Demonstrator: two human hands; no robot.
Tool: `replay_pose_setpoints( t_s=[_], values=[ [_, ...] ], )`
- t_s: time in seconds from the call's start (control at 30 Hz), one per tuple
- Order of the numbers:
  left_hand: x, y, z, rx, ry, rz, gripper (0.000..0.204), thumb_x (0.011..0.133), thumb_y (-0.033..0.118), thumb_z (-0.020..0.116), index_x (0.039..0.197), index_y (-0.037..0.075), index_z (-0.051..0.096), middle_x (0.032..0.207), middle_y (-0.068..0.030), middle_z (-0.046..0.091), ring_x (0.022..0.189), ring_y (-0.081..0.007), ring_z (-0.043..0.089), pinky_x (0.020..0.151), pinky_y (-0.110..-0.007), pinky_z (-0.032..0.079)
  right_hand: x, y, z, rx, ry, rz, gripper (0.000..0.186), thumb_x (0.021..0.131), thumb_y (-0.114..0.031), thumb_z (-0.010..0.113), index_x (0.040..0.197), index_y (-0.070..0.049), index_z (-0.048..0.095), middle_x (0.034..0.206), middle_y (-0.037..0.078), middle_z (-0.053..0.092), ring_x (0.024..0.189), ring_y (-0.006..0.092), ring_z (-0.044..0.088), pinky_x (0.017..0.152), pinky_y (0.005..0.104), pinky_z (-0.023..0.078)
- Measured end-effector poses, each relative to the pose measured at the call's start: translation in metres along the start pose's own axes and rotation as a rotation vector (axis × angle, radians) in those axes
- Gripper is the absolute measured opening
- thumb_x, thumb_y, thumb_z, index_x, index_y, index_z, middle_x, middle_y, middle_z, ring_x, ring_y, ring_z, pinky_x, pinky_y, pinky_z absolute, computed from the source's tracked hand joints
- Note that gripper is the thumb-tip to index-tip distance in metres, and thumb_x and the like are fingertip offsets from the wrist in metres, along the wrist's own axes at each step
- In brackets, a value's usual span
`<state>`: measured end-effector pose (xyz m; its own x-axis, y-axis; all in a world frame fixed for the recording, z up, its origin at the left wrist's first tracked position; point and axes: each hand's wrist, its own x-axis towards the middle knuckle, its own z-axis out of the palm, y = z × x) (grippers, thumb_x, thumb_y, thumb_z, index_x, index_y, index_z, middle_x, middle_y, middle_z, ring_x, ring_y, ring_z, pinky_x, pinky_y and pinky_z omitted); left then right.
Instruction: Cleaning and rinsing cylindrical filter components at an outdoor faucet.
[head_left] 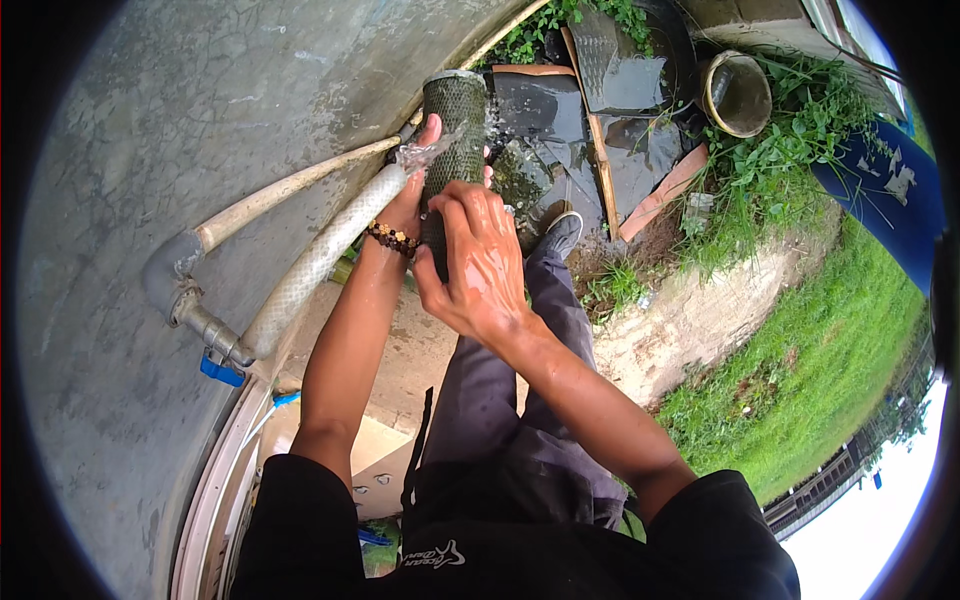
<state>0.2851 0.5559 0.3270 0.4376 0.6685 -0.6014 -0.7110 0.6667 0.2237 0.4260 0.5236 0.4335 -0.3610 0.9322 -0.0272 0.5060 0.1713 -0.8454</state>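
A dark, mesh-covered cylinder (457, 105) with a pale rim, which looks like a filter cartridge, stands out ahead of me. My left hand (412, 195) is closed around it from the left, thumb along the near side and fingertips showing at its right edge. Across its lower part lies my right hand (474, 255), fingers bent and pressed onto the mesh. Both hands are wet. From the end of a whitish braided hose (335, 245), water (428, 152) pours onto the cylinder and splashes to the right. The cylinder's lower end is hidden behind my right hand.
A grey wall (200, 110) rises at left, with a grey pipe elbow (172, 265) and blue valve handle (221, 371). Ahead lie wet dark slabs (540, 105) and a wooden strip (603, 175). A bucket (738, 95) stands among weeds; grass (800, 370) spreads right.
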Motion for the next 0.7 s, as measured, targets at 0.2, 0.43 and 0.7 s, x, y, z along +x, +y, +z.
replay_pose_setpoints(
  t_s=[0.2,0.43,0.7],
  values=[
    [0.008,-0.010,0.011,0.107,0.282,0.296,0.052,0.100,0.052,0.049,0.127,0.008,0.057,0.116,-0.0041,0.064,0.102,-0.0143,0.062,0.090,-0.032,0.052,0.086,0.042,0.000,-0.133,0.202,-0.021,0.037,0.075,-0.010,0.060,0.108,0.005,0.057,0.113,0.021,0.055,0.106,0.0397,0.052,0.093,0.0455,0.043],
    [0.004,0.004,0.008,0.034,-0.004,0.056,0.059,0.100,0.058,0.041,0.115,0.004,0.062,0.100,-0.0113,0.069,0.095,-0.0206,0.067,0.085,-0.034,0.055,-0.009,0.002,-0.011,-0.005,0.013,-0.050,0.028,0.072,0.000,0.061,0.100,0.002,0.060,0.108,0.018,0.055,0.103,0.0372,0.054,0.093,0.0459,0.044],
    [0.028,-0.016,0.034,0.065,0.280,0.096,0.052,0.101,0.052,0.045,0.124,0.009,0.061,0.115,-0.0047,0.065,0.100,-0.0140,0.063,0.086,-0.033,0.053,0.092,0.084,-0.003,-0.084,0.319,-0.048,0.008,0.081,-0.005,0.062,0.082,0.002,0.065,0.087,0.018,0.062,0.084,0.0373,0.059,0.077,0.0446,0.049]
  ],
)
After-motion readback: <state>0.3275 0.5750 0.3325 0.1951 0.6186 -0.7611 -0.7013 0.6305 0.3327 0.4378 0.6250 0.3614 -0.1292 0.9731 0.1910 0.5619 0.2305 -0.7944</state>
